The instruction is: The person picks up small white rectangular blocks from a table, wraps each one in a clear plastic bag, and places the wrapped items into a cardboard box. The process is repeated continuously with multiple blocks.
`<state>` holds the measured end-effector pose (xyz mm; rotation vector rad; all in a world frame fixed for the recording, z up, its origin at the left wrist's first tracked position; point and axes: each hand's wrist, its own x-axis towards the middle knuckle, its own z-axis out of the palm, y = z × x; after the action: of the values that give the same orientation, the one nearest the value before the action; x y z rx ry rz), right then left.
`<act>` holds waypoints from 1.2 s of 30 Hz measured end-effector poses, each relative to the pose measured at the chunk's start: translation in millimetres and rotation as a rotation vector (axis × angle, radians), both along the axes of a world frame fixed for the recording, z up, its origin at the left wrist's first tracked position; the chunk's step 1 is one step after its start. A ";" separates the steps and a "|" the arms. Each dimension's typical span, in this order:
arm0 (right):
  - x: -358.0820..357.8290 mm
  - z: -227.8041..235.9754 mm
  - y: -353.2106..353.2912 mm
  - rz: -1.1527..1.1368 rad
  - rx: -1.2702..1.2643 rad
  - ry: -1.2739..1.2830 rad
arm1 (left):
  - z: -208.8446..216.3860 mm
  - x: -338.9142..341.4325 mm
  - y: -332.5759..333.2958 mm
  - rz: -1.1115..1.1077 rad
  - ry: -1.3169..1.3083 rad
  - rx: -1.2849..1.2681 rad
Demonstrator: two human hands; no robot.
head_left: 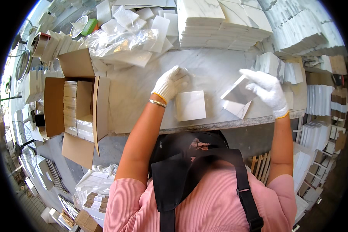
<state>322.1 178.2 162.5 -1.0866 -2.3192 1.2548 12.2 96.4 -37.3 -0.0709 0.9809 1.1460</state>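
Observation:
My right hand (265,88), in a white knit glove, grips a grey-and-white square tile (237,91) at a tilt above the table. Under it lies another white tile (237,109), partly covered. My left hand (171,83), gloved too, has its fingers curled together over the table. A faint, clear, shiny patch (193,78) shows beside those fingertips, but what they hold, if anything, is not plain. Just below and right of that hand, a square white tile (191,105) lies flat near the table's front edge.
An opened cardboard box (100,102) with packed white boxes stands at left. Clear plastic and white foam sheets (121,44) heap at the back left. Stacked marbled tiles (205,27) rise behind the pale table (143,112); more tiles (268,63) stand on edge at right.

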 end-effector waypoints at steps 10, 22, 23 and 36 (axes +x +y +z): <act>-115.8 -115.3 -40.9 0.436 0.427 -0.350 | -7.3 4.7 10.4 -0.002 -0.094 0.046; -111.1 -123.2 -89.9 0.441 0.596 -0.418 | -3.6 1.4 2.4 -0.016 -0.141 0.071; -110.5 -126.9 -90.7 0.443 0.601 -0.398 | -2.3 0.4 0.8 -0.031 -0.131 0.077; -25.4 -64.4 -31.7 -0.015 0.527 -0.046 | -21.5 -6.5 5.6 -0.053 0.045 -0.008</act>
<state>296.6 146.5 98.2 -0.9455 -2.4595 0.5557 5.8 102.0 -58.8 -0.0253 1.0210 1.0991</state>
